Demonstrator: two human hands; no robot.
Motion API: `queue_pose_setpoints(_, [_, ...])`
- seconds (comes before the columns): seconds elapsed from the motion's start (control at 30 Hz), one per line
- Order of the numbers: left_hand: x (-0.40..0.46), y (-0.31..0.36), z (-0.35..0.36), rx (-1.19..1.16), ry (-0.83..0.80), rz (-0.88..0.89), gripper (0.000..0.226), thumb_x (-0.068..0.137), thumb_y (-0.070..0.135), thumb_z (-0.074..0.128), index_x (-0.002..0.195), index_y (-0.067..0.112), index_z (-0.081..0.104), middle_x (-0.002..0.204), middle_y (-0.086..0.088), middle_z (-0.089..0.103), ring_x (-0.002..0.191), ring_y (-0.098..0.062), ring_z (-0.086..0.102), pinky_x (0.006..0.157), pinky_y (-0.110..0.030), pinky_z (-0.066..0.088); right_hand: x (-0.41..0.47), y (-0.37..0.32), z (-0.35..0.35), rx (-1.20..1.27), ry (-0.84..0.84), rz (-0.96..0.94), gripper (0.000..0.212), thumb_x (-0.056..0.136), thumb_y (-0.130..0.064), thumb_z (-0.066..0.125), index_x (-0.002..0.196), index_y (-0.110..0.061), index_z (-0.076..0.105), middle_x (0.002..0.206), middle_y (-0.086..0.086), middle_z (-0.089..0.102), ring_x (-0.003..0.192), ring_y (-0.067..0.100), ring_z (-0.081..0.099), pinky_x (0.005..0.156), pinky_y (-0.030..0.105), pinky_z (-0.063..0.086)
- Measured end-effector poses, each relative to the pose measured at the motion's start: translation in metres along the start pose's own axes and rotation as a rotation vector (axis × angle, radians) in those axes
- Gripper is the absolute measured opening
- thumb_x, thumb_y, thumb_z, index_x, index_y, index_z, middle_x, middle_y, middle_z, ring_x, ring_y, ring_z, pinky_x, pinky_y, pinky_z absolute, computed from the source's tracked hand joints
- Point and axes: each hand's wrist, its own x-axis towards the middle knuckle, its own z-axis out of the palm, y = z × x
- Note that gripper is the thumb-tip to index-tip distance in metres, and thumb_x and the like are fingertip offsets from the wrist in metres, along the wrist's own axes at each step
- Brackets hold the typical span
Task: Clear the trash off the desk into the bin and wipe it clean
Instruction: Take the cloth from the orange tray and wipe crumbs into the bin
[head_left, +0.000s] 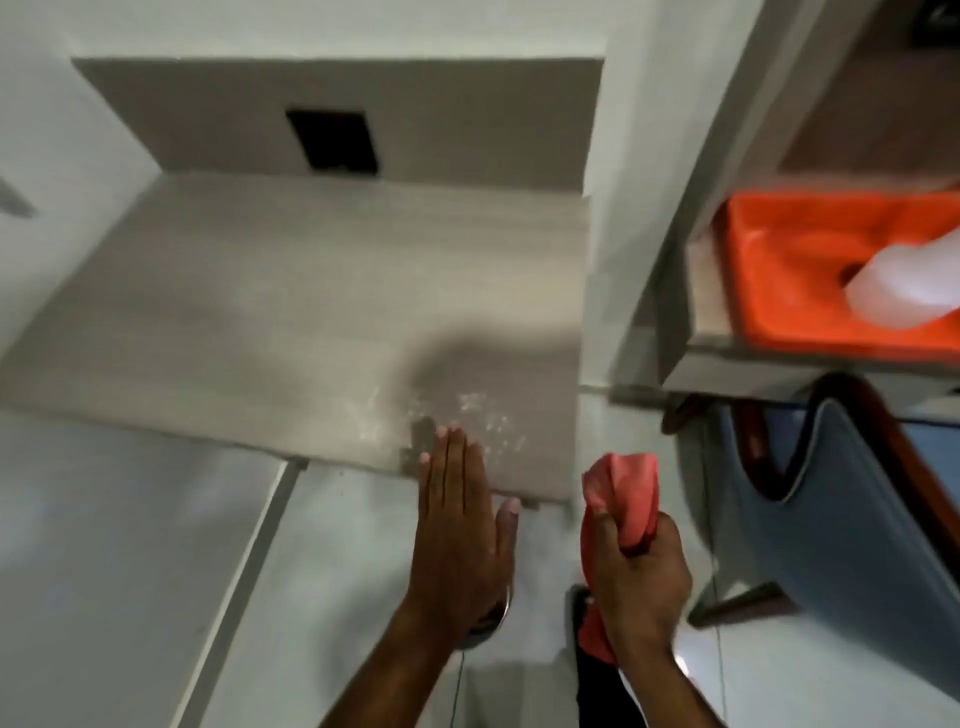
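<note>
desk (291, 291): bare of trash, pale smears near front right corner; wiping looks unfinished. left hand (460, 525): flat, fingers spread-straight, at desk's front edge. right hand (641, 582): fisted round bunched red cloth (621, 493), just off the corner. bin: not seen.
</note>
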Motion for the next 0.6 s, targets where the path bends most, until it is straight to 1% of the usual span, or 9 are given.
queue_pose_setpoints(0.13, [-0.098,-0.061,0.049,0.005,-0.034,-0.164,0.073,0.099,0.041,0.031,0.151,-0.005,0.009,0.162,-0.026,0.007,0.154,-0.036,0.001,0.127,-0.044,0.002,-0.05,0.095,0.059,-0.042,-0.205,0.149,0.013,0.088,-0.038,0.062,0.1,-0.032,0.059,0.076,-0.015,0.062,0.075,0.019,0.067,0.058,0.02,0.045])
queue_pose_setpoints(0.2, [-0.132,-0.088,0.087,0.02,-0.12,-0.29,0.075,0.099,0.041,0.034,0.152,-0.005,0.008,0.163,-0.025,0.005,0.154,-0.035,0.0,0.126,-0.045,0.003,-0.056,0.134,0.087,-0.083,-0.299,0.165,0.021,0.093,-0.034,0.06,0.109,-0.02,0.057,0.075,-0.012,0.06,0.068,0.019,0.067,0.047,0.015,0.045])
queue_pose_setpoints(0.27, [-0.162,-0.115,0.135,-0.027,-0.205,-0.496,0.077,0.097,0.037,0.044,0.151,-0.009,0.013,0.162,-0.029,0.01,0.153,-0.039,0.005,0.125,-0.047,0.006,-0.056,0.174,0.115,-0.136,-0.368,0.15,0.025,0.096,-0.029,0.058,0.115,-0.012,0.054,0.073,-0.007,0.059,0.052,0.013,0.062,0.031,0.01,0.038])
queue_pose_setpoints(0.33, [-0.18,-0.141,0.186,-0.082,-0.266,-0.816,0.081,0.095,0.037,0.051,0.149,-0.013,0.017,0.158,-0.034,0.018,0.15,-0.042,0.015,0.126,-0.049,0.014,-0.052,0.209,0.137,-0.19,-0.432,0.149,0.025,0.097,-0.02,0.056,0.12,-0.012,0.051,0.074,-0.004,0.059,0.048,0.013,0.06,0.028,0.01,0.037])
queue_pose_setpoints(0.4, [-0.191,-0.169,0.225,-0.227,-0.335,-1.236,0.081,0.095,0.034,0.055,0.149,-0.012,0.015,0.156,-0.033,0.023,0.145,-0.041,0.026,0.12,-0.032,0.032,-0.047,0.236,0.153,-0.218,-0.48,0.17,0.027,0.095,-0.009,0.054,0.122,-0.013,0.049,0.078,0.002,0.061,0.052,0.016,0.062,0.031,0.014,0.041])
queue_pose_setpoints(0.47, [-0.203,-0.196,0.264,-0.66,-0.456,-1.513,0.059,0.1,0.014,0.049,0.15,-0.005,0.023,0.156,-0.027,0.03,0.13,-0.033,0.044,0.082,-0.004,0.05,-0.044,0.26,0.162,-0.218,-0.503,0.17,0.029,0.092,-0.003,0.053,0.12,-0.013,0.051,0.082,0.006,0.063,0.055,0.017,0.061,0.034,0.013,0.042])
queue_pose_setpoints(0.5, [-0.206,-0.206,0.28,-0.863,-0.466,-1.58,0.05,0.1,0.007,0.046,0.148,0.0,0.033,0.152,-0.024,0.039,0.119,-0.031,0.05,0.067,-0.011,0.055,-0.044,0.269,0.164,-0.215,-0.504,0.164,0.028,0.091,-0.002,0.053,0.117,-0.013,0.052,0.081,0.006,0.062,0.055,0.015,0.06,0.034,0.01,0.041])
queue_pose_setpoints(0.57, [-0.206,-0.213,0.293,-1.062,-0.315,-1.714,0.04,0.097,0.007,0.048,0.137,0.001,0.049,0.136,-0.027,0.057,0.11,-0.037,0.062,0.075,-0.038,0.061,-0.047,0.278,0.159,-0.181,-0.499,0.17,0.026,0.087,0.001,0.054,0.11,-0.013,0.055,0.08,0.007,0.062,0.058,0.02,0.061,0.037,0.012,0.046])
queue_pose_setpoints(0.6, [-0.205,-0.213,0.295,-1.066,-0.271,-1.733,0.037,0.095,0.008,0.05,0.131,-0.001,0.054,0.127,-0.028,0.063,0.107,-0.043,0.066,0.076,-0.047,0.062,-0.049,0.278,0.154,-0.159,-0.505,0.189,0.027,0.086,0.001,0.054,0.109,-0.013,0.055,0.083,0.009,0.064,0.065,0.026,0.064,0.046,0.021,0.055])
